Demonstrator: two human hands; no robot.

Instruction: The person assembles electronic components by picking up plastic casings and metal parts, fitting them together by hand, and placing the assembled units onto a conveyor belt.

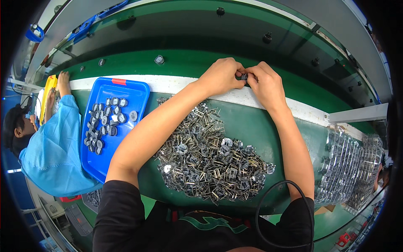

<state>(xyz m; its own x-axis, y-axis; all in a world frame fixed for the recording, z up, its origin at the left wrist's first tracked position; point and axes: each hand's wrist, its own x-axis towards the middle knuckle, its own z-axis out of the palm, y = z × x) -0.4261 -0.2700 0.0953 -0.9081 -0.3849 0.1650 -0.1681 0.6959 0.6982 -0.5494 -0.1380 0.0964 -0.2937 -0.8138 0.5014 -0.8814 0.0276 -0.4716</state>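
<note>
Over the white rail (168, 85) at the belt's near edge, my left hand (224, 75) and my right hand (267, 84) meet, fingertips pinched together. Between them is a small dark part (244, 77), mostly covered by the fingers, so its exact kind is hard to make out. Below my forearms a big heap of black plug parts with metal prongs (214, 164) is spread on the green table. To the left of my left arm, a blue tray (140, 90) holds several round grey and black parts (107, 111).
Past the rail runs a green conveyor belt (189, 59) carrying scattered small parts (159, 59). Stacked clear plastic trays (340, 168) stand at the right. A co-worker in a blue top (56, 147) sits at the left, beside a yellow tray (49, 88). A black cable (258, 206) loops near my right arm.
</note>
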